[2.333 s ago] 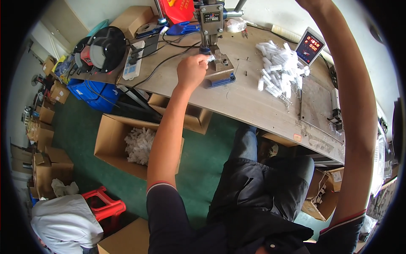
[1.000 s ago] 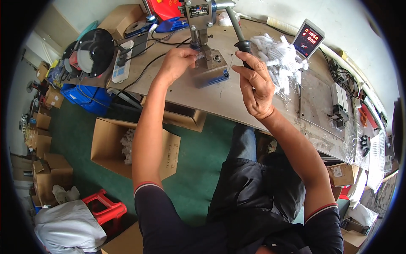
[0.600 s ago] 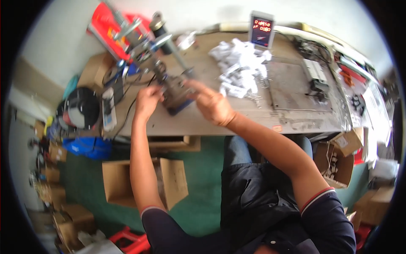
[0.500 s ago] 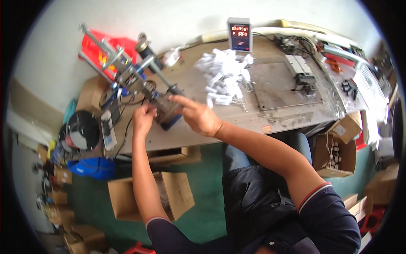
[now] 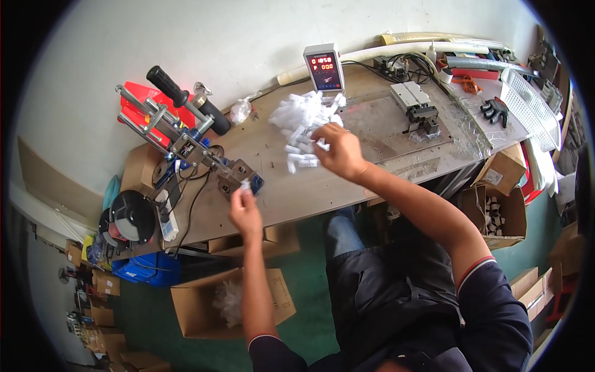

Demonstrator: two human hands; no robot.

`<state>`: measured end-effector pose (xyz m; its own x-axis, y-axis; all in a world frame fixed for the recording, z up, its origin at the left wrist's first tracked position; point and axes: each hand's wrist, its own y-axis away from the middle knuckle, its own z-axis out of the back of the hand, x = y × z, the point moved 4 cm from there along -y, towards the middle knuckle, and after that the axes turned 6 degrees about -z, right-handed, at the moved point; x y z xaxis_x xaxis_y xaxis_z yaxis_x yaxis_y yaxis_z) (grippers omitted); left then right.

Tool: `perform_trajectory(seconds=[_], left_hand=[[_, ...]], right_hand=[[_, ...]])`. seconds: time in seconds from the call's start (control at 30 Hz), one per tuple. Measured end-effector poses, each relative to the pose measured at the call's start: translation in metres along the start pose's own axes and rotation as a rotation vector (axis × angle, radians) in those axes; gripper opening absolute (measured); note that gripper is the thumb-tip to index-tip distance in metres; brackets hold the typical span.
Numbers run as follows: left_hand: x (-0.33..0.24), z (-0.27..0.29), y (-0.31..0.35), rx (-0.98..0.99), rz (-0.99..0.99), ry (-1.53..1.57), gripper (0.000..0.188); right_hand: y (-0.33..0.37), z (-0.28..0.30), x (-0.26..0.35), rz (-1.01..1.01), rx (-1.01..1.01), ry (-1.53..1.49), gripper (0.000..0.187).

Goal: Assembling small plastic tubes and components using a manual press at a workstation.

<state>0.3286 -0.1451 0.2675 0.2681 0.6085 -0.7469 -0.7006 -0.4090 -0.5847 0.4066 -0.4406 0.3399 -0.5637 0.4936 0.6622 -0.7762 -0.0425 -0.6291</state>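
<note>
A small white plastic part [image 5: 245,185] is pinched between the thumb and fingertips of my left hand [image 5: 246,216], just in front of the metal base of a hand lever press [image 5: 187,147]. The press's black-gripped lever [image 5: 167,85] points up and back. My right hand [image 5: 341,152] is at the right edge of a pile of white plastic parts [image 5: 304,118], its fingers curled in a pinch. A bit of white shows at those fingertips, but I cannot tell whether it is held or lies behind them.
Behind the pile stands a counter box with a red display [image 5: 323,67]. A metal plate [image 5: 378,133] carries a small fixture [image 5: 421,111] on the right. Beyond are a black glove [image 5: 494,111] and a white basket [image 5: 536,108]. Below the bench, an open carton [image 5: 186,310] contains whitish pieces.
The press lever has swung up. My left hand has drawn back from the press with a white part. My right hand has left the press and moved right to the pile.
</note>
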Motion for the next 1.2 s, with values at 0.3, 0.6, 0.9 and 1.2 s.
perform_trajectory(seconds=[0.3,0.6,0.9,1.2], left_hand=[[-0.019,-0.113,0.009,-0.132,0.205,0.282,0.024],[-0.027,-0.139,0.010,0.120,0.045,-0.249,0.026],[-0.043,-0.143,0.016,0.224,-0.163,-0.325,0.023],[-0.071,-0.154,0.019,0.278,-0.312,-0.457,0.026]], right_hand=[[0.004,-0.041,-0.066,-0.268,0.367,0.361,0.022],[-0.024,-0.062,-0.073,-0.322,0.474,0.523,0.018],[-0.024,-0.062,-0.067,-0.519,0.521,0.365,0.024],[-0.024,-0.050,-0.104,-0.463,0.265,-0.044,0.023]])
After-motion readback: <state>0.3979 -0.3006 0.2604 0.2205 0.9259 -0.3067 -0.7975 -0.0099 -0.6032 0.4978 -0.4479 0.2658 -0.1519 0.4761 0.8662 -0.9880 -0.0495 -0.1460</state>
